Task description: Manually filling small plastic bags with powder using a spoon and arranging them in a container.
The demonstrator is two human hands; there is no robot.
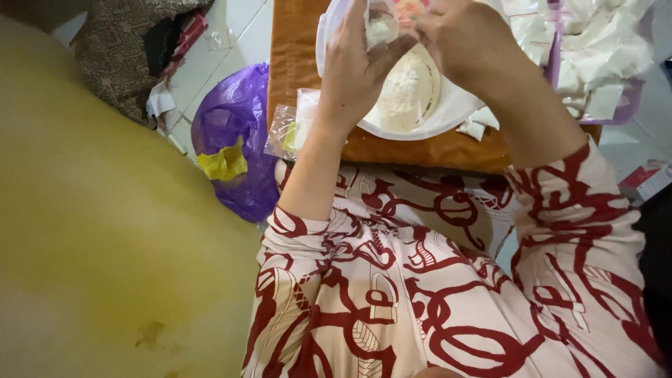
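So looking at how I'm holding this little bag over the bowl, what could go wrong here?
The small clear bag is pinched between your left hand and right hand above the white bowl of powder; a slip could spill it. The bowl sits near the front edge of the brown table, so a forearm nudge might tip it toward your lap.

I see a purple plastic bag (234, 133) on the white tiled floor (231, 35), a yellow scrap (222, 163) resting on it. A lilac tray (623, 112) of white pieces sits top right, a red-and-white box (647, 178) below it.
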